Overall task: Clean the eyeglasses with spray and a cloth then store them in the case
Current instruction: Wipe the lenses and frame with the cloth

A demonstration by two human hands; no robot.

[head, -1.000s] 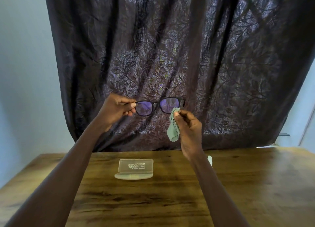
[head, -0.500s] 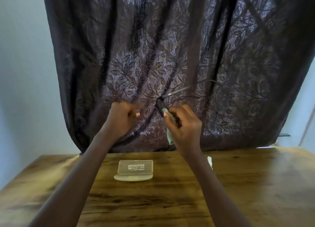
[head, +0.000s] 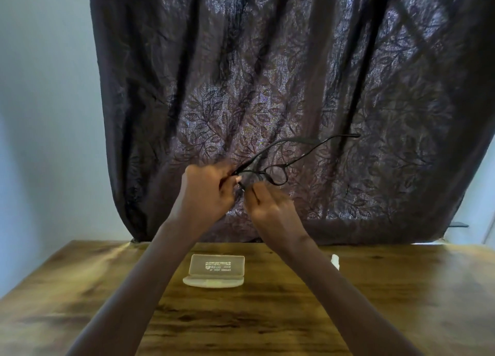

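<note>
Black-framed eyeglasses (head: 278, 174) are held up in front of the dark curtain, turned edge-on, with their temples pointing up and to the right. My left hand (head: 206, 192) pinches the near end of the frame. My right hand (head: 267, 204) is curled just below it, its fingertips pinched at the near lens. The green cloth it carried is hidden inside those fingers. The clear case (head: 217, 271) lies open on the wooden table (head: 401, 302), lid upright. A white spray bottle (head: 335, 260) peeks out behind my right forearm.
A dark leaf-patterned curtain (head: 294, 88) hangs right behind the table's far edge. Pale walls flank it on both sides. The open case and the bottle stand near the table's back edge.
The glasses have turned from facing me to edge-on, temples now swung up and right. Both hands have come closer together, and the hanging cloth has vanished inside my right hand.
</note>
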